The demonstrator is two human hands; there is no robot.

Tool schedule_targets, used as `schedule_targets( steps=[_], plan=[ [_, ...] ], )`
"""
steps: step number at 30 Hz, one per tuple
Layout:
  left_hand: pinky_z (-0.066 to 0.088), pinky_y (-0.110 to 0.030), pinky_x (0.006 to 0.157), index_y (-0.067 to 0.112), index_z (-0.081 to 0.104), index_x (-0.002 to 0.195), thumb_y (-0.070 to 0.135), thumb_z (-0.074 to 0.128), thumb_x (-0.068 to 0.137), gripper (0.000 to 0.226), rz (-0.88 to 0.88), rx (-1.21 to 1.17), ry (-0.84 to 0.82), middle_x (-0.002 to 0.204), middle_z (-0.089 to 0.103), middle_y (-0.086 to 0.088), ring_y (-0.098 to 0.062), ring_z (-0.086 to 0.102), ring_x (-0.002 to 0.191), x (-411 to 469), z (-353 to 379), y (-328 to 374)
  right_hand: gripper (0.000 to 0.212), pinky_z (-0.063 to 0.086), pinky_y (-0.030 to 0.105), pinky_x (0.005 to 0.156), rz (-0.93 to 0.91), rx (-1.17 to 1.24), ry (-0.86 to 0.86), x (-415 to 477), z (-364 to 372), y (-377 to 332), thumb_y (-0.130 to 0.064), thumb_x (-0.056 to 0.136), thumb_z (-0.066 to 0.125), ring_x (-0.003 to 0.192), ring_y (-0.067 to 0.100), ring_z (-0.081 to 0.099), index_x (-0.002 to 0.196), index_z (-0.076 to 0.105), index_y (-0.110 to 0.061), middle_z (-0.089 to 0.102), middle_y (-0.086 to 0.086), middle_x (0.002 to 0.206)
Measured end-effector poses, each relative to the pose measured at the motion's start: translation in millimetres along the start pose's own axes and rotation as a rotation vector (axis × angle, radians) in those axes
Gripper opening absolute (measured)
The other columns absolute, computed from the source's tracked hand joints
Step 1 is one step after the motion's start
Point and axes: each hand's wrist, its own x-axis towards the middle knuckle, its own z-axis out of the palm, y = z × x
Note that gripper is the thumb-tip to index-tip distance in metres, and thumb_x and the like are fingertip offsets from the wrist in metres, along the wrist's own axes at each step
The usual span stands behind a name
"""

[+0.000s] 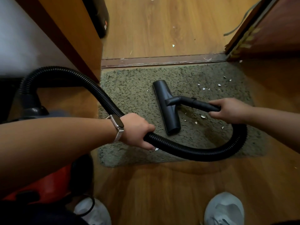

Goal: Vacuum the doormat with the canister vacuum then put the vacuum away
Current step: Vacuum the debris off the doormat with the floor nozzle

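From my remote seat, the wooden floor [162, 184] fills most of the view. On it lies one shaggy green doormat [129, 88], its far edge against the door sill [162, 61]. One vacuum [52, 182], red-bodied, sits at my lower left, largely hidden under the left forearm. I judge it the heavy piece, best lifted by its own handle, which I cannot see. One black ribbed hose [194, 151] arcs out from that side, crosses the mat's near half and loops round to a stiff tube [201, 103]. The hose looks light and floppy, springy enough to kink or tug the vacuum, so it wants a hand partway along. The left hand [138, 129] does that, fingers wrapped round the hose. The right hand [227, 109] grips the tube just behind the one floor head [167, 106], which rests flat on the middle of the mat. That rigid tube is the place to steer from, and I expect the hard plastic head to drag a little in the deep pile. Two grey shoes [224, 208] show at the bottom. Smallest are the white paper scraps [203, 89]: roughly a dozen on the mat, mostly right of the head, and a few beyond the sill, some too tiny to count surely.
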Motion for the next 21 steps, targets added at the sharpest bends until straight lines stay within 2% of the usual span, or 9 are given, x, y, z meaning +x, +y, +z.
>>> schedule_targets(
  steps=[4, 8, 11, 13, 16, 19, 21],
  plan=[
    [0.053, -0.035, 0.07, 0.023, 0.054, 0.097, 0.078, 0.045, 0.083, 0.058, 0.03, 0.032, -0.016, 0.085, 0.066, 0.001, -0.026, 0.064, 0.078, -5.5, 8.1, -4.3, 0.02, 0.042, 0.024, 0.057, -0.08, -0.052, -0.016, 0.5, 3.6, -15.3, -0.041, 0.088, 0.064, 0.066, 0.005, 0.058, 0.108, 0.064, -0.039, 0.064, -0.01, 0.074],
    [0.05, -0.033, 0.069, 0.024, 0.054, 0.098, 0.076, 0.046, 0.083, 0.055, 0.062, 0.092, -0.084, 0.089, 0.066, 0.003, -0.024, 0.065, 0.081, -13.0, 16.5, -14.2, 0.027, 0.038, 0.023, 0.053, -0.205, -0.147, -0.078, -4.9, 19.7, -41.0, -0.044, 0.088, 0.061, 0.062, -0.001, 0.053, 0.115, 0.061, -0.041, 0.061, -0.012, 0.071],
    [0.051, -0.034, 0.073, 0.024, 0.056, 0.11, 0.076, 0.046, 0.084, 0.059, 0.117, 0.102, -0.112, 0.097, 0.067, 0.003, -0.023, 0.065, 0.087, -16.2, 23.7, -17.5, 0.042, 0.05, 0.028, 0.07, -0.307, -0.221, -0.152, -8.4, 30.1, -52.0, -0.046, 0.088, 0.059, 0.078, 0.012, 0.062, 0.129, 0.054, -0.044, 0.069, -0.01, 0.089],
    [0.052, -0.034, 0.075, 0.026, 0.055, 0.114, 0.076, 0.045, 0.084, 0.059, 0.122, 0.095, -0.177, 0.1, 0.066, 0.003, -0.022, 0.065, 0.089, -18.3, 28.1, -21.0, 0.05, 0.051, 0.03, 0.076, -0.363, -0.28, -0.171, -7.9, 31.5, -50.9, -0.047, 0.087, 0.059, 0.087, 0.018, 0.064, 0.137, 0.05, -0.044, 0.071, -0.005, 0.096],
    [0.049, -0.035, 0.07, 0.024, 0.054, 0.108, 0.083, 0.041, 0.081, 0.067, 0.089, 0.119, -0.217, 0.097, 0.066, 0.003, -0.023, 0.065, 0.086, -22.1, 32.4, -31.2, 0.056, 0.045, 0.026, 0.071, -0.372, -0.285, -0.181, -6.5, 27.6, -45.9, -0.044, 0.089, 0.06, 0.081, 0.014, 0.06, 0.143, 0.047, -0.043, 0.066, -0.009, 0.09],
    [0.05, -0.035, 0.07, 0.023, 0.053, 0.105, 0.086, 0.037, 0.079, 0.07, 0.087, 0.095, -0.186, 0.093, 0.066, 0.002, -0.024, 0.064, 0.083, -24.4, 37.7, -27.3, 0.056, 0.051, 0.028, 0.072, -0.338, -0.248, -0.171, -2.8, 22.3, -35.9, -0.044, 0.087, 0.062, 0.077, 0.013, 0.062, 0.141, 0.049, -0.045, 0.067, -0.01, 0.086],
    [0.052, -0.035, 0.071, 0.024, 0.051, 0.102, 0.086, 0.035, 0.08, 0.068, 0.086, 0.059, -0.178, 0.091, 0.066, 0.002, -0.024, 0.064, 0.081, -24.9, 44.5, -17.7, 0.051, 0.047, 0.026, 0.065, -0.286, -0.221, -0.156, -0.8, 14.4, -28.1, -0.044, 0.088, 0.064, 0.069, 0.01, 0.06, 0.137, 0.053, -0.044, 0.064, -0.013, 0.077]
  ],
)
